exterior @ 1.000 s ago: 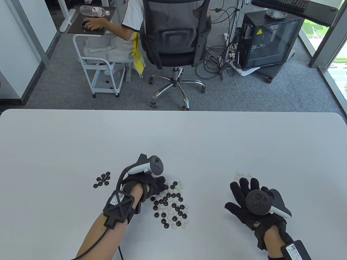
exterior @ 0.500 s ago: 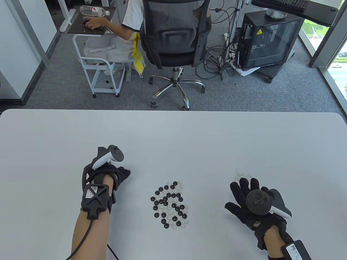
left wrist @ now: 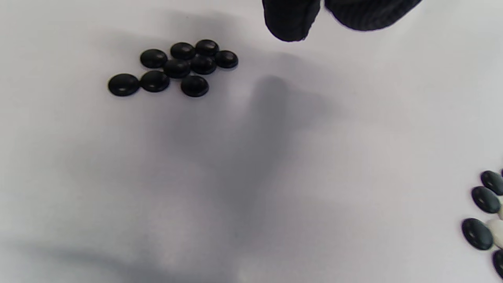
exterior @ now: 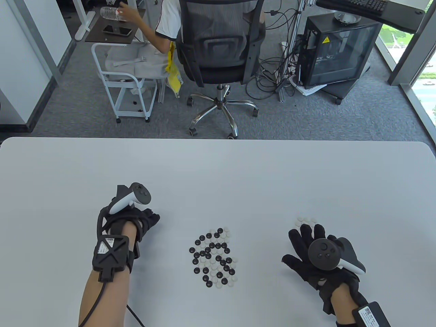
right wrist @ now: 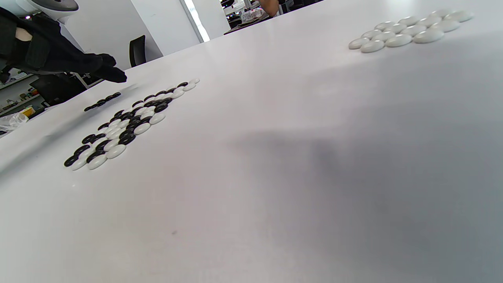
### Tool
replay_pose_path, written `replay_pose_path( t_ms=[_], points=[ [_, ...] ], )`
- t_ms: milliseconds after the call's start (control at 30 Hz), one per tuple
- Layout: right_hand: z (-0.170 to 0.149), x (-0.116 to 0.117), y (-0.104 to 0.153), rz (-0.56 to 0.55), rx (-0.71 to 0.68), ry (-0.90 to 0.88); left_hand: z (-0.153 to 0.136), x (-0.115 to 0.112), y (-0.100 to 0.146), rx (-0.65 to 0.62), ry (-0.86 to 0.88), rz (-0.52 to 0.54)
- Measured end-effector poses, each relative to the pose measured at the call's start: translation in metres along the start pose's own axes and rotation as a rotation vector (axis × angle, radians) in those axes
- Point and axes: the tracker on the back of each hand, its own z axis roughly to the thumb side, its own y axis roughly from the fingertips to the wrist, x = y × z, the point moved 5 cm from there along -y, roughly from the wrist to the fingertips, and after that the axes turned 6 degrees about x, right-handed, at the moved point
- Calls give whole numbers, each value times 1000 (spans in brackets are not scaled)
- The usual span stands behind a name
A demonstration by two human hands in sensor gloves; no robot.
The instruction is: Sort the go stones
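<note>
A: Which step is in hand?

B: A drop-off is judged. The left hand (exterior: 144,219) is hung over the black stones (left wrist: 177,67) near the table (exterior: 218,170)'s left edge; whether anything is pinched cannot be told.

A: And next?

B: The mixed pile (exterior: 214,257) must be reached. The right hand (exterior: 306,250) is laid flat, fingers spread, just below the white stones (exterior: 305,220).

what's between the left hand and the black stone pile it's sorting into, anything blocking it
Nothing visible. In the left wrist view the left hand's fingertips hang above bare table, with the black stone pile off to one side and only open surface between. The mixed pile lies apart on the other side. Whether the fingers hold a stone cannot be told.
</note>
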Motion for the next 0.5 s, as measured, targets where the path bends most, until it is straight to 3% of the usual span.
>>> replay_pose_path(
  t_ms=[100,267,500],
  points=[
    [0,0,0,0,0,0,38,-1,11,-108,-66,9],
    [0,0,0,0,0,0,110,-22,29,-320,-190,-30],
    [0,-1,0,-9,-3,-1,172,-47,34,-421,-298,-56]
  ],
)
